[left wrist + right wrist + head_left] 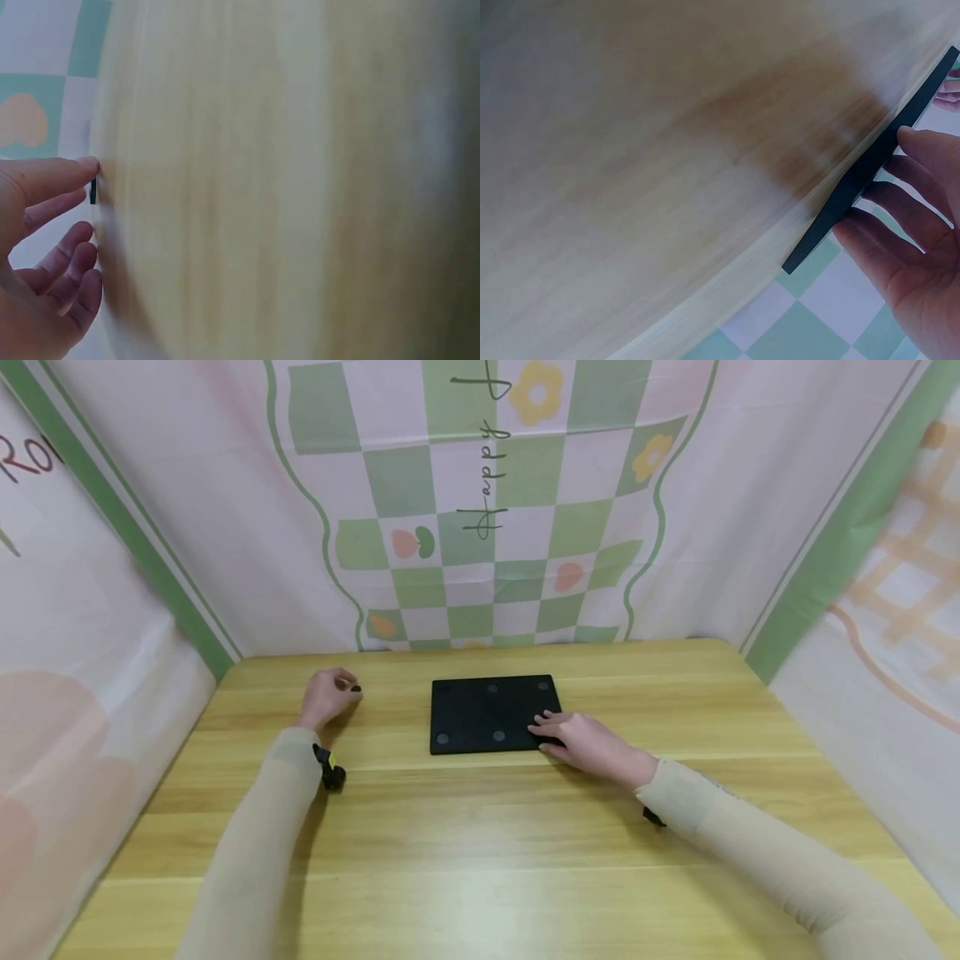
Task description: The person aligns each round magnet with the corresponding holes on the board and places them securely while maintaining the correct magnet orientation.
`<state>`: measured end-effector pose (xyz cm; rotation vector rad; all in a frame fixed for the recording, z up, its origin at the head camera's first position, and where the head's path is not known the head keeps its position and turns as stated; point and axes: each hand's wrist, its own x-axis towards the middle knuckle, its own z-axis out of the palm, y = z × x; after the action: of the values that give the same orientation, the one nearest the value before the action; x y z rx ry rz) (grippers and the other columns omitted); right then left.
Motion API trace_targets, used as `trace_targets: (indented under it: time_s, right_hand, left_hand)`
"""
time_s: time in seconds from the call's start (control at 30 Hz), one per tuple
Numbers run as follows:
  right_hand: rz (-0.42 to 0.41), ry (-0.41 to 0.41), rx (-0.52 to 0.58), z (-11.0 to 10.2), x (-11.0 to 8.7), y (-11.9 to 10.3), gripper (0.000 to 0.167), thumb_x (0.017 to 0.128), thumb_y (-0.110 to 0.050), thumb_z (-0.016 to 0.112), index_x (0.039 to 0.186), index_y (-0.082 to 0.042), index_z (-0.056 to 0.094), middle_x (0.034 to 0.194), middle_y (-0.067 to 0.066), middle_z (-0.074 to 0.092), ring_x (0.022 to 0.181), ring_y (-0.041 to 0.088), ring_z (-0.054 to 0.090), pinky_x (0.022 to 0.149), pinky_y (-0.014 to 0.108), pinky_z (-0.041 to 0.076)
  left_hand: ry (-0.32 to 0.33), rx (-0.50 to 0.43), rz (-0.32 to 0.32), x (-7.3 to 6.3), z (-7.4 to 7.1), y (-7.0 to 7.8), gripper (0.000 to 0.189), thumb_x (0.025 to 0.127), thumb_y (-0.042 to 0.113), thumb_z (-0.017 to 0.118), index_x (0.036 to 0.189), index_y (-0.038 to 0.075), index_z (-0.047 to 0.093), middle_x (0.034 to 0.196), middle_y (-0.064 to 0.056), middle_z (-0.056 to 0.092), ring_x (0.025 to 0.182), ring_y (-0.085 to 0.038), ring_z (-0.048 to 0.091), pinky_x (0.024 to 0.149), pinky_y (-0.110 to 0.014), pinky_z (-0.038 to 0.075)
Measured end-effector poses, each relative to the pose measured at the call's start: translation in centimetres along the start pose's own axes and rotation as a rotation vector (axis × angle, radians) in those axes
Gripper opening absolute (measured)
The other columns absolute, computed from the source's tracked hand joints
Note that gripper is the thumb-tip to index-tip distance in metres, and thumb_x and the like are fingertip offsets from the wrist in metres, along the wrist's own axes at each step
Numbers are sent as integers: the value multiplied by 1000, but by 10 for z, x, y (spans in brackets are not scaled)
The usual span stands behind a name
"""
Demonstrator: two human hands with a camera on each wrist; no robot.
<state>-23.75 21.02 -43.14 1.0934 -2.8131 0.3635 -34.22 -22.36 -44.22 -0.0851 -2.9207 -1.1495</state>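
Note:
A flat black rectangular board [472, 717] lies on the table, with several round grey spots on its upward face. My right hand [588, 745] rests on the board's right end, fingers spread over the top and thumb at the near edge. In the right wrist view the board [855, 180] shows edge-on, with the right hand's fingertips [847, 229] against its face. Left of the board, my left hand [327, 697] pinches a small black piece [356, 688] between thumb and forefinger. Only a thin dark sliver of that piece [94, 191] shows in the left wrist view.
The wooden table [480, 852] ends at a checkered green and white cloth [495, 527] hanging behind it. More printed cloth hangs along the left [90, 652] and right [900, 610] sides. A dark wrist camera [330, 770] is strapped to the left sleeve.

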Motion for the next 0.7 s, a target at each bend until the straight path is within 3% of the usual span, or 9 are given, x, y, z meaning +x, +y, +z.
trace_targets:
  time_s: [0.37, 0.7]
  right_hand:
    - [10, -7, 1, 1, 0, 1, 34, 90, -18, 65, 121, -4, 65, 126, 19, 60, 119, 33, 56, 94, 46, 47]
    - [3, -1, 4, 1, 0, 1, 34, 90, -18, 66, 121, -3, 66, 125, 19, 61, 118, 33, 57, 93, 46, 48]
  left_hand:
    - [9, -65, -35, 3, -3, -7, 32, 85, 18, 70, 114, 4, 67, 116, -20, 63, 106, -33, 56, 92, -46, 45]
    - [-22, -134, -110, 3, -6, -8, 36, 84, 21, 73, 117, 8, 68, 125, -16, 62, 120, -34, 52, 106, -47, 36]
